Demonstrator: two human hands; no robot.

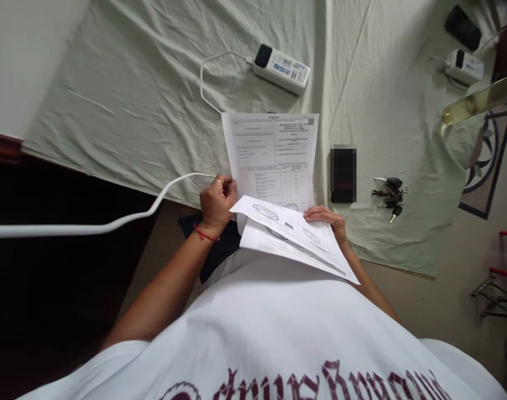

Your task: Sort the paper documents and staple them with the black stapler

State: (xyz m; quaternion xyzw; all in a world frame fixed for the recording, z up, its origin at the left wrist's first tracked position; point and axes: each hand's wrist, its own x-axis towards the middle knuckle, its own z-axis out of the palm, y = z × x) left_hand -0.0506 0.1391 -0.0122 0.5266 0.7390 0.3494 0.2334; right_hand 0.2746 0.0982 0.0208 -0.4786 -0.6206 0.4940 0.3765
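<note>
Printed paper sheets [274,144], with text, a table and round stamps, stand over the table edge in front of my body. Their lower part, a stamped flap [295,228], folds toward me, and a second layer shows beneath it. My left hand [217,203], wearing a ring and a red string bracelet, is closed with its fingers curled at the left edge of the sheets. My right hand [328,219] grips the right side of the papers, fingers lying over the top of the fold and the thumb hidden.
A pale green cloth [153,94] covers the table in wrinkles. Beyond the papers lies a white power bank [281,69] with a white cable [149,210]. To the right are a dark phone [344,175] and keys [390,195]. Another white device [465,66] and black object [462,26] lie at the far right.
</note>
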